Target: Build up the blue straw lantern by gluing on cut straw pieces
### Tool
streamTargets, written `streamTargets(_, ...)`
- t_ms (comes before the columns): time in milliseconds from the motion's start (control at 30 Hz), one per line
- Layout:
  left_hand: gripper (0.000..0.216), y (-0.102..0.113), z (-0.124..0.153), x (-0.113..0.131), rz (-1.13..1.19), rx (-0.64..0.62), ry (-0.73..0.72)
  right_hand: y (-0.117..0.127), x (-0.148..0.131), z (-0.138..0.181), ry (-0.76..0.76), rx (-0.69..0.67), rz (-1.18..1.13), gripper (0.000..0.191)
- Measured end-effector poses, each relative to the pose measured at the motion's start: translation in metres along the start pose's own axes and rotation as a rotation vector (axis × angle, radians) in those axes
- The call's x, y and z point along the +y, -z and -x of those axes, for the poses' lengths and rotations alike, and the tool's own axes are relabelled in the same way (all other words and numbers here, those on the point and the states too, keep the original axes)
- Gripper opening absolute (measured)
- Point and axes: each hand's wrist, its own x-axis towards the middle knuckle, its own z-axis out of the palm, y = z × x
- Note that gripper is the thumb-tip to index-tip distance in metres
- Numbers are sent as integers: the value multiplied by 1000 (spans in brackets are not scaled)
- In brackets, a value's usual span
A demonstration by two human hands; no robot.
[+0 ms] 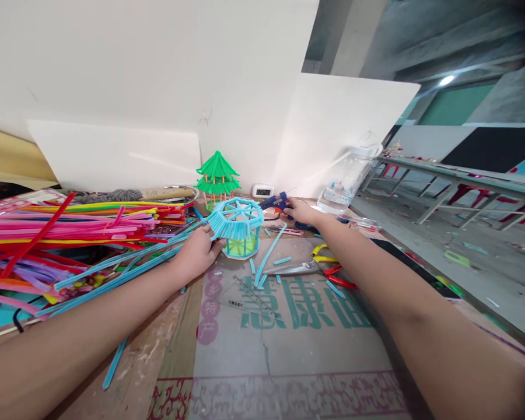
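A small pavilion model (238, 224), made of light blue pipe cleaners on a green base, stands near the middle of the table. My left hand (198, 252) is closed at its left side, thumb low by the base and fingertips partly hidden behind the roof edge. Farther back, my right hand (303, 211) has its fingers closed around the end of a dark blue glue gun (276, 202). Cut blue pipe cleaner pieces (271, 251) lie in front of the model. Scissors (297, 268) with yellow and red handles rest beneath my right forearm.
Bundles of coloured pipe cleaners (83, 227) heap up on the left. Behind the model stand a green tiered pavilion (217, 175) and a small digital clock (263, 191). A clear water bottle (345, 181) is at the back right. A white board (245, 87) closes off the back.
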Motion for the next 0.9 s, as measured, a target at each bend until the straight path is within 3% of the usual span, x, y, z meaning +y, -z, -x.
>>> streamTargets(600,25,0,0,0,3,-10,28,9,-7,10,-61,31,232,36)
streamTargets(767,27,0,0,1,-23,-21,20,30,-22,46,20,26,366,31)
streamTargets(900,30,2,0,4,-25,-34,25,41,-50,90,143,-116,370,15)
